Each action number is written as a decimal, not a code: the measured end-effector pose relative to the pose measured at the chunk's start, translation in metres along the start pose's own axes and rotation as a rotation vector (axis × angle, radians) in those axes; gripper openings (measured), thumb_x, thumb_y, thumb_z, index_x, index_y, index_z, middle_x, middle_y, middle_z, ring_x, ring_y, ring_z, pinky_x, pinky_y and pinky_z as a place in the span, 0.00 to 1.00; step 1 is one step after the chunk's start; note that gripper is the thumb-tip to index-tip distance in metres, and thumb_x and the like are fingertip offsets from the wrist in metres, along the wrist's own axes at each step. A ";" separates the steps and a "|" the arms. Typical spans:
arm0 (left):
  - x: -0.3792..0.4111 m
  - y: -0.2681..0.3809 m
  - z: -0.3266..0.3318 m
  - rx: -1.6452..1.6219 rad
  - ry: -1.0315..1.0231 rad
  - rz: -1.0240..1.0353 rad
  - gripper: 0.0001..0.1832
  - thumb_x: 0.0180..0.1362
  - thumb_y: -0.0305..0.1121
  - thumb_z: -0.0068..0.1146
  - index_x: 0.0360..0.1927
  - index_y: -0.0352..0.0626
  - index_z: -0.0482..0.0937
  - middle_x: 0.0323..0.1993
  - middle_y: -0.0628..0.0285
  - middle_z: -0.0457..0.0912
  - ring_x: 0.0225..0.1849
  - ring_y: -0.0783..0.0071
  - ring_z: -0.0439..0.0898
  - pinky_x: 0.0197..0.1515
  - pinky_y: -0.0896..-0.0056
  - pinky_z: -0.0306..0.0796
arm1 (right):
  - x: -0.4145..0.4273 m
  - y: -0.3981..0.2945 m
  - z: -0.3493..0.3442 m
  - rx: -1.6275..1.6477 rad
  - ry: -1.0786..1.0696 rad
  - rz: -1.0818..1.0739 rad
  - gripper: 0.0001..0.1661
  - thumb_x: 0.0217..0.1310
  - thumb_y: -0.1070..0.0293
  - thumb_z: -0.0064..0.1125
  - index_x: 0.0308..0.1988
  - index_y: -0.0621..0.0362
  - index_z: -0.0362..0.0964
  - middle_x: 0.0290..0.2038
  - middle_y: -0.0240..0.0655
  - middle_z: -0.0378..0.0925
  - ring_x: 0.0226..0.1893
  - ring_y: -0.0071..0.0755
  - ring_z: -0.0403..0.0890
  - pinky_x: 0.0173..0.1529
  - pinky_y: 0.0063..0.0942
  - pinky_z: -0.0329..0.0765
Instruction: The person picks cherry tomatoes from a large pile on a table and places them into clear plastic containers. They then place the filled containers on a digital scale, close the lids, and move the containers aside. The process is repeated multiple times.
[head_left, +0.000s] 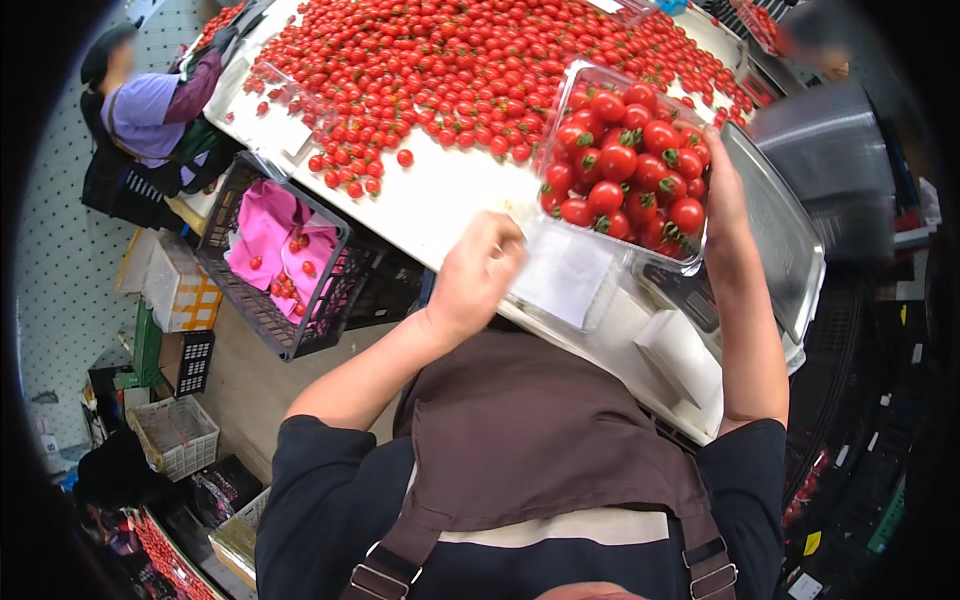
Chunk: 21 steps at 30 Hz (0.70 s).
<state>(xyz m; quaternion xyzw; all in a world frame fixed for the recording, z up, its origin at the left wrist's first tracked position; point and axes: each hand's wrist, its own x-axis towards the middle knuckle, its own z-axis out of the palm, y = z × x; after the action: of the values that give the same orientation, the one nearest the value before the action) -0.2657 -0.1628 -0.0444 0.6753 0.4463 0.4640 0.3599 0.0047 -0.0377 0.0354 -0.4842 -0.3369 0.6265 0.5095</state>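
Observation:
My right hand (726, 202) grips the right side of a clear plastic punnet (551, 139) heaped with red cherry tomatoes (617, 161), some with green calyxes. The punnet is raised over the front of the white table and tilted towards me. My left hand (484, 277), blurred, hovers near the table's front edge with curled fingers. Whether it holds anything is hidden. Below the punnet a clear plastic container (611, 300) rests by the table edge, with a white sheet (562, 274) at it. A wide pile of loose cherry tomatoes (450, 67) covers the back of the table.
A metal scale platform (772, 217) stands at the right, with white paper (679, 360) before it. Left of me, a black crate (281, 341) holds pink cloth (259, 217) and several tomatoes. A co-worker (142, 112) sits at the far left; another person (817, 41) is at upper right.

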 end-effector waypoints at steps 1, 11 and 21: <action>-0.006 -0.004 0.004 0.256 -0.191 0.166 0.18 0.60 0.42 0.59 0.46 0.40 0.73 0.45 0.56 0.75 0.44 0.59 0.76 0.48 0.62 0.69 | 0.004 -0.005 -0.012 0.042 -0.017 -0.006 0.27 0.74 0.51 0.38 0.51 0.63 0.71 0.50 0.45 0.79 0.49 0.39 0.82 0.55 0.37 0.80; -0.031 -0.028 0.033 0.805 -0.598 0.257 0.09 0.53 0.30 0.51 0.38 0.52 0.78 0.39 0.63 0.70 0.42 0.64 0.71 0.42 0.62 0.65 | 0.016 -0.017 -0.052 0.026 0.073 -0.187 0.27 0.76 0.51 0.37 0.52 0.62 0.71 0.50 0.47 0.78 0.50 0.39 0.81 0.54 0.38 0.80; -0.025 -0.030 0.047 0.806 -0.525 0.146 0.19 0.51 0.37 0.64 0.46 0.44 0.78 0.41 0.62 0.72 0.45 0.63 0.74 0.44 0.62 0.71 | 0.024 -0.004 -0.041 -0.056 0.006 -0.247 0.26 0.76 0.52 0.36 0.51 0.64 0.70 0.49 0.46 0.77 0.49 0.38 0.81 0.55 0.35 0.79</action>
<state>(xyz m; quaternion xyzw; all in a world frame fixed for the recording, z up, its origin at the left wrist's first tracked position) -0.2330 -0.1789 -0.0936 0.8846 0.4362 0.0925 0.1368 0.0450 -0.0163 0.0202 -0.4549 -0.4100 0.5478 0.5700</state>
